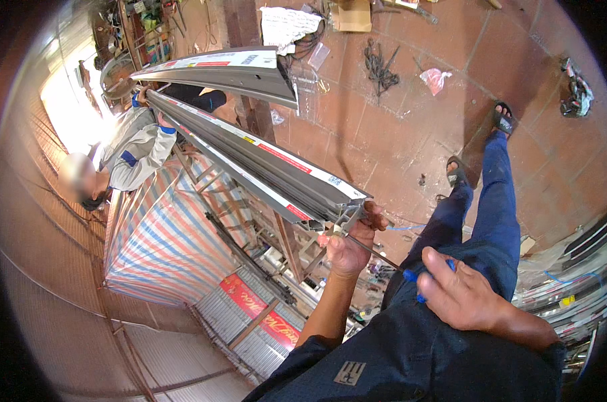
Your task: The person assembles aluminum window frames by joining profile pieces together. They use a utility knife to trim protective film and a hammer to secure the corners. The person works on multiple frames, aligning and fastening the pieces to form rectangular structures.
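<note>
My left hand [353,251] is closed around the near end of a grey aluminium profile [263,157], its thumb and fingers at a small metal corner piece [347,218] there. In my right hand [461,295] is a screwdriver [410,275] with a blue handle, the fingers wrapped round it and slightly blurred. Its thin shaft runs up and left towards the profile's end by my left hand; the tip is hidden there. White and red label strips run along the profile. Beyond it lies a second grey profile [216,74] with a similar strip.
A co-worker in a grey jacket [139,151] has hands at the profile's far end. A striped plastic sheet [169,234] hangs at left. On the tiled floor [437,40] lie a dark cable bundle [380,67] and a pinkish plastic bag [436,80]. Wrapped profiles [571,281] are at right.
</note>
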`<action>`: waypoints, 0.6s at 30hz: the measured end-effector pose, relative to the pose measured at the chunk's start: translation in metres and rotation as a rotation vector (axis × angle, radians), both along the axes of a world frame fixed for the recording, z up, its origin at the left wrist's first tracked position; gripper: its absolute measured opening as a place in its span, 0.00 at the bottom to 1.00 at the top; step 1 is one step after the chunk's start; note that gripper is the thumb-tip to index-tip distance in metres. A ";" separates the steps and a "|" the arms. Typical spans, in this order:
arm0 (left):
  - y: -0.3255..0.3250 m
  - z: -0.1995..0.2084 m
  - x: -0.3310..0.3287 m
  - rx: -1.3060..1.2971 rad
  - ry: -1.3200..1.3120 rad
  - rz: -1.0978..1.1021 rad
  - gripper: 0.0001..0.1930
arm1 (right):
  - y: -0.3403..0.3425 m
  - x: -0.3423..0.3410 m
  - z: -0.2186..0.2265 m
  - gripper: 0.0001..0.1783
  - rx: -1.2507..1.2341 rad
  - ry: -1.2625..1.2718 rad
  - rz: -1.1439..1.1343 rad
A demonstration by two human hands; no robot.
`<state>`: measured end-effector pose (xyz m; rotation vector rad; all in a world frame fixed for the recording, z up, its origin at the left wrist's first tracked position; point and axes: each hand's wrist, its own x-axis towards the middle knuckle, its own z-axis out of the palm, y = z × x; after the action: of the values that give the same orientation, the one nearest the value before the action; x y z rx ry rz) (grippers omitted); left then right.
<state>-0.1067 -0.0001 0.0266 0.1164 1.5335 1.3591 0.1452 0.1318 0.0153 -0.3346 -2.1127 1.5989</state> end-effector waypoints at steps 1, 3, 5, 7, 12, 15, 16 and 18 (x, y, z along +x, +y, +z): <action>-0.006 -0.004 -0.003 0.013 -0.010 -0.017 0.49 | -0.012 -0.004 0.004 0.29 -0.046 -0.056 -0.064; -0.011 -0.009 -0.008 0.028 -0.023 -0.030 0.50 | -0.018 -0.010 0.013 0.31 -0.105 -0.123 -0.123; -0.010 -0.011 -0.010 0.019 -0.009 -0.011 0.50 | -0.026 -0.012 0.017 0.31 -0.209 -0.128 -0.150; -0.011 -0.012 -0.016 0.032 -0.036 -0.065 0.50 | -0.031 -0.016 0.029 0.27 -0.277 -0.204 -0.193; -0.013 -0.017 -0.024 0.114 -0.138 -0.118 0.47 | -0.046 -0.023 0.053 0.17 -0.548 -0.296 -0.356; -0.010 -0.014 -0.031 0.133 -0.148 -0.181 0.45 | -0.071 -0.032 0.065 0.17 -0.902 -0.379 -0.574; -0.008 -0.012 -0.034 0.142 -0.143 -0.191 0.44 | -0.074 -0.034 0.063 0.17 -0.935 -0.400 -0.586; -0.008 -0.010 -0.037 0.154 -0.169 -0.197 0.42 | -0.077 -0.037 0.066 0.18 -1.017 -0.437 -0.605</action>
<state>-0.1435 -0.0084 0.0165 0.2368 1.2423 1.2938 0.1086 0.0553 0.0818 -1.5783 -1.0348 2.1548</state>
